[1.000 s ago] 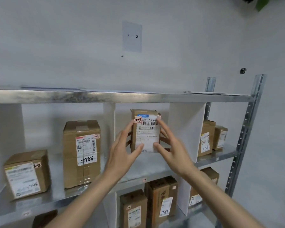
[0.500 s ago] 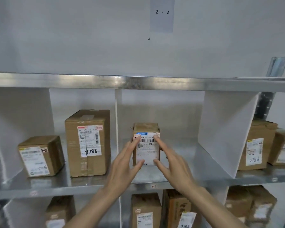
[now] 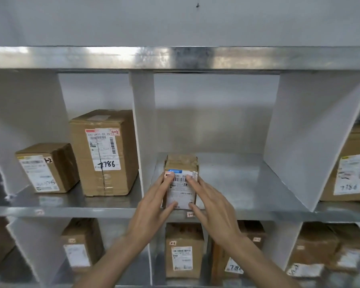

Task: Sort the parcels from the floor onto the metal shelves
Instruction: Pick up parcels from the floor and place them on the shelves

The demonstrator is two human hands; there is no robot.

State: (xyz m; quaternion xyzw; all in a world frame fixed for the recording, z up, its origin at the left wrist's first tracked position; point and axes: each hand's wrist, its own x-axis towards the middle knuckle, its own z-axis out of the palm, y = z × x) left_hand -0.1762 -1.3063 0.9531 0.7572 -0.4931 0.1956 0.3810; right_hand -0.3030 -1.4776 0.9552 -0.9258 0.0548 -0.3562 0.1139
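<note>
A small brown parcel (image 3: 182, 163) with a white barcode label stands upright on the metal shelf (image 3: 237, 183), at the front left of the middle compartment. My left hand (image 3: 154, 206) lies against the left part of its labelled front, fingers straight and spread. On the right part of that face my right hand (image 3: 213, 206) touches it the same way. Neither hand curls round the parcel.
White dividers (image 3: 143, 132) (image 3: 295, 142) wall the compartment on both sides. Two labelled boxes (image 3: 104, 152) (image 3: 47, 167) stand in the left compartment and another box (image 3: 349, 169) in the right one. Several parcels (image 3: 183, 250) fill the shelf below. The top shelf edge (image 3: 175, 57) runs overhead.
The parcel, held up between both hands a second ago, has come down to stand on the shelf. Both hands have flattened against its front, and the view has moved closer.
</note>
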